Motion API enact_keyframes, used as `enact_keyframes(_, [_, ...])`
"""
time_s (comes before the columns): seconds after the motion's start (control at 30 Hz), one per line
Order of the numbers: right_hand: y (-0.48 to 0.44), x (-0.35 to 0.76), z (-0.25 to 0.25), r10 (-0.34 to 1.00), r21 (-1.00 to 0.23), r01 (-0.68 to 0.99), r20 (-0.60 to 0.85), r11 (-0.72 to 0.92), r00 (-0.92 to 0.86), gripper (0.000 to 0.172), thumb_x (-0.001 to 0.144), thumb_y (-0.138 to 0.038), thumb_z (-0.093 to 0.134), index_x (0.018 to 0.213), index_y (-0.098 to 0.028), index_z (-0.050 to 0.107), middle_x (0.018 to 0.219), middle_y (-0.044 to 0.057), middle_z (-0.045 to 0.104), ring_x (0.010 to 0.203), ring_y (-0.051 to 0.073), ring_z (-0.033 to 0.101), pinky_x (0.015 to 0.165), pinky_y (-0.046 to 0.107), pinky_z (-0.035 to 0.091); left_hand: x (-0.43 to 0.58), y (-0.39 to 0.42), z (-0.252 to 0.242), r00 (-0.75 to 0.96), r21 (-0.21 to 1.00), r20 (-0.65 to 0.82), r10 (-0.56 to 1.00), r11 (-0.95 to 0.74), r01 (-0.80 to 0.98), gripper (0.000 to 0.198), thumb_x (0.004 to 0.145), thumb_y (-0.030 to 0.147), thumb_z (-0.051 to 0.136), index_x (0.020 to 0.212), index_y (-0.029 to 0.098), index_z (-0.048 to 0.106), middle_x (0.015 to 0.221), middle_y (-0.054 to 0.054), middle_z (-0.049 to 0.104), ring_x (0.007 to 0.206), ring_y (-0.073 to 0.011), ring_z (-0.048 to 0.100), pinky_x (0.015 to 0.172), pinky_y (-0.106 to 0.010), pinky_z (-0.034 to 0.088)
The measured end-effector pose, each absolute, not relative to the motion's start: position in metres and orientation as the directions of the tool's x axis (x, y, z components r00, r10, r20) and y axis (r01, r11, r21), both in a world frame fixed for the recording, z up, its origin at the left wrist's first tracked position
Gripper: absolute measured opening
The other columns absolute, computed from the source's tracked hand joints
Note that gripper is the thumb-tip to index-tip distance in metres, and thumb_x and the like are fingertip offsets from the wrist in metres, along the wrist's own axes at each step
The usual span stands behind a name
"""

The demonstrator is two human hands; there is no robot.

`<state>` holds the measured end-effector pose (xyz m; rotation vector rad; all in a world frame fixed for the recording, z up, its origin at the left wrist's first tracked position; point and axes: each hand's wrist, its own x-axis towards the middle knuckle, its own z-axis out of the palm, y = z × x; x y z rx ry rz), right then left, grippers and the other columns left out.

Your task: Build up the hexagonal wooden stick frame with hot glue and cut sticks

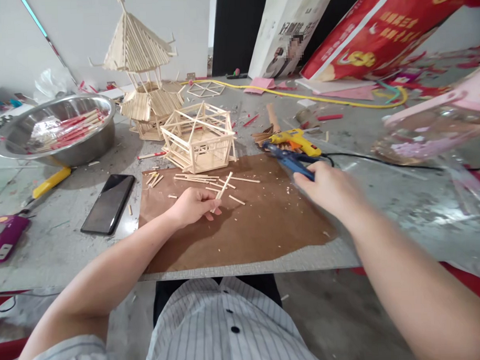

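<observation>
My left hand (pixel 196 205) pinches a short wooden stick (pixel 226 184) above the brown sheet (pixel 245 237). Loose sticks (pixel 196 178) lie on the sheet just beyond that hand. At the sheet's right edge, my right hand (pixel 330 190) is closed on the handle of blue pliers (pixel 290 161), whose head points away to the left. A yellow glue gun (pixel 296 142) lies right behind the pliers. Beyond the loose sticks stands an open hexagonal stick frame (pixel 201 139), and behind it to the left a roofed stick tower (pixel 145 99).
A steel bowl (pixel 100 132) of red-tipped sticks stands at the left. Near it lie a yellow-handled tool (pixel 51 182), a black phone (pixel 108 204) and a purple power strip (pixel 8 238). A black cord (pixel 381 156) runs right towards a clear pink-topped container (pixel 438 123). Bags stand behind.
</observation>
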<state>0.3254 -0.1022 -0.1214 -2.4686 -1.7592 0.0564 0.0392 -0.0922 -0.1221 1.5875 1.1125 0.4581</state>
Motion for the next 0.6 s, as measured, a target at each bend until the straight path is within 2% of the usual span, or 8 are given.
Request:
enact_keyframes(0.1, [-0.117, 0.322, -0.100, 0.905, -0.245, 0.910, 0.186, -0.334, 0.382, 0.037, 0.073, -0.049, 0.050, 0.094, -0.018, 0.053, 0.079, 0.012, 0.061, 0.073, 0.026, 0.056, 0.059, 0.034, 0.037, 0.038, -0.092, -0.121, 0.512, 0.919, -0.173, 0.841, -0.048, 0.391, 0.025, 0.076, 0.033, 0.055, 0.071, 0.010, 0.064, 0.072, -0.006, 0.068, 0.058, -0.0093, 0.058, 0.058, -0.021, 0.043])
enact_keyframes(0.17, [-0.125, 0.316, -0.087, 0.899, -0.450, 0.847, 0.182, -0.283, 0.398, 0.027, 0.071, -0.046, 0.055, 0.080, -0.021, 0.050, 0.065, 0.004, 0.054, 0.059, 0.019, 0.051, 0.054, 0.030, 0.034, 0.037, -0.093, -0.119, 0.520, 0.923, -0.111, 0.847, -0.106, 0.369, 0.028, 0.076, 0.035, 0.055, 0.071, 0.010, 0.065, 0.073, -0.005, 0.068, 0.063, -0.0101, 0.058, 0.063, -0.022, 0.043])
enact_keyframes(0.23, [-0.130, 0.307, -0.080, 0.950, -0.763, 0.621, 0.033, -0.177, 0.311, 0.023, 0.071, -0.042, 0.056, 0.070, -0.022, 0.045, 0.049, -0.004, 0.042, 0.043, 0.011, 0.039, 0.045, 0.026, 0.029, 0.037, -0.095, -0.117, 0.514, 0.946, -0.061, 0.856, -0.115, 0.304, 0.029, 0.075, 0.038, 0.056, 0.072, 0.011, 0.067, 0.075, -0.005, 0.068, 0.068, -0.0112, 0.058, 0.066, -0.023, 0.042])
enact_keyframes(0.3, [-0.133, 0.296, -0.082, 0.991, -0.953, 0.282, -0.086, -0.112, 0.106, 0.024, 0.071, -0.037, 0.057, 0.063, -0.022, 0.041, 0.043, -0.007, 0.035, 0.036, 0.007, 0.033, 0.039, 0.024, 0.024, 0.037, -0.096, -0.117, 0.497, 0.978, -0.036, 0.867, -0.072, 0.198, 0.029, 0.073, 0.040, 0.059, 0.074, 0.012, 0.067, 0.078, -0.005, 0.069, 0.074, -0.0131, 0.060, 0.071, -0.024, 0.043])
enact_keyframes(0.33, [-0.133, 0.291, -0.085, 0.995, -0.985, 0.142, -0.099, -0.101, 0.017, 0.026, 0.071, -0.036, 0.058, 0.060, -0.021, 0.039, 0.042, -0.008, 0.035, 0.035, 0.006, 0.032, 0.038, 0.023, 0.022, 0.036, -0.096, -0.117, 0.484, 0.990, -0.031, 0.874, -0.038, 0.134, 0.028, 0.072, 0.039, 0.061, 0.075, 0.012, 0.067, 0.078, -0.006, 0.069, 0.078, -0.0140, 0.060, 0.073, -0.024, 0.043])
enact_keyframes(0.4, [-0.132, 0.280, -0.093, 0.989, -0.993, -0.023, -0.109, -0.112, -0.103, 0.028, 0.071, -0.033, 0.060, 0.057, -0.020, 0.039, 0.042, -0.008, 0.037, 0.034, 0.005, 0.034, 0.036, 0.021, 0.020, 0.036, -0.095, -0.119, 0.462, 0.999, -0.038, 0.886, 0.047, -0.008, 0.027, 0.068, 0.038, 0.065, 0.075, 0.013, 0.068, 0.078, -0.006, 0.069, 0.080, -0.0144, 0.061, 0.074, -0.025, 0.043])
enact_keyframes(0.53, [-0.127, 0.260, -0.105, 0.977, -0.970, -0.194, -0.114, -0.149, -0.177, 0.024, 0.069, -0.029, 0.062, 0.058, -0.019, 0.043, 0.041, -0.008, 0.038, 0.033, 0.004, 0.034, 0.034, 0.020, 0.022, 0.036, -0.092, -0.119, 0.438, 0.943, -0.107, 0.893, 0.230, -0.238, 0.024, 0.062, 0.035, 0.071, 0.073, 0.013, 0.067, 0.065, -0.002, 0.068, 0.064, -0.0101, 0.061, 0.066, -0.022, 0.044])
enact_keyframes(0.6, [-0.123, 0.249, -0.108, 0.985, -0.959, -0.255, -0.092, -0.127, -0.144, 0.019, 0.068, -0.027, 0.062, 0.060, -0.018, 0.047, 0.045, -0.007, 0.045, 0.037, 0.006, 0.042, 0.036, 0.020, 0.030, 0.037, -0.092, -0.117, 0.443, 0.917, -0.119, 0.889, 0.269, -0.294, 0.023, 0.060, 0.032, 0.073, 0.071, 0.013, 0.066, 0.063, -0.001, 0.067, 0.061, -0.0093, 0.061, 0.064, -0.021, 0.043])
